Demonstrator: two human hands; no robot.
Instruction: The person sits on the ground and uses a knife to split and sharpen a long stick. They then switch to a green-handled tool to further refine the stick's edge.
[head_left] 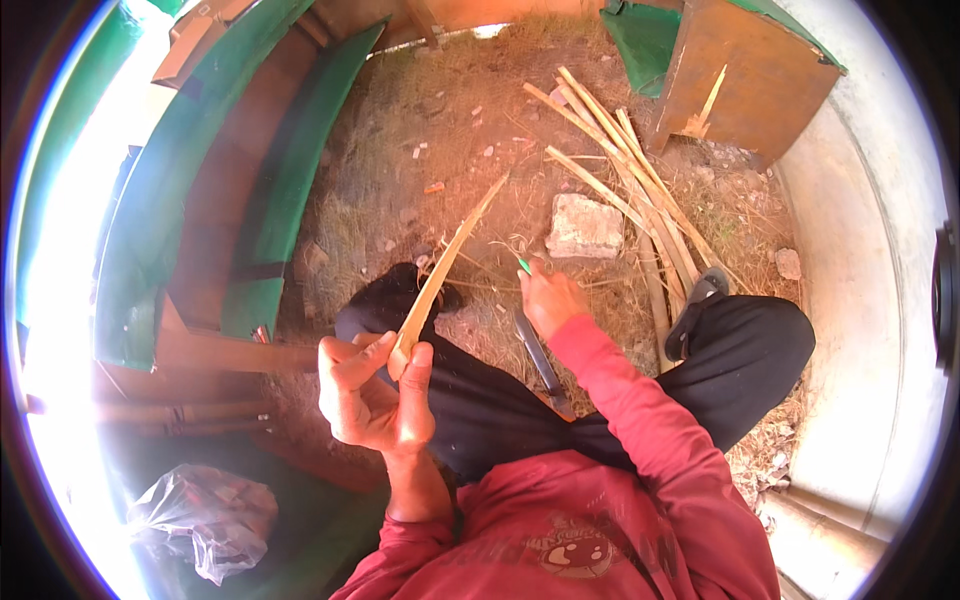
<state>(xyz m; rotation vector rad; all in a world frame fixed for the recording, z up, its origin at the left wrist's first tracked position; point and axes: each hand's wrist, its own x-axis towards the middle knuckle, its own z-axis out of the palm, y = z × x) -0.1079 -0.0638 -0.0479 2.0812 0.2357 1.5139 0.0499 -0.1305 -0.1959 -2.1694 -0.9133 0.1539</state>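
Between the thumb and fingers of my left hand [375,390] is a long, pale wooden strip [440,275], held by its wide lower end. It tilts up and away to the right, narrowing to a point. My right hand [553,303] is closed, apart from the strip, with a small green object [524,266] poking out past the fingers; the rest of that object is hidden, so its kind is unclear. Below the right hand, a dark, long-bladed tool [538,355] lies between my bent legs.
A rough pale stone block [585,226] sits ahead on the dirt. Several long wooden poles [650,190] lie in a pile to its right. Green-edged brown panels [290,170] stand at left, another panel [760,80] at far right. A clear plastic bag [205,520] rests at lower left.
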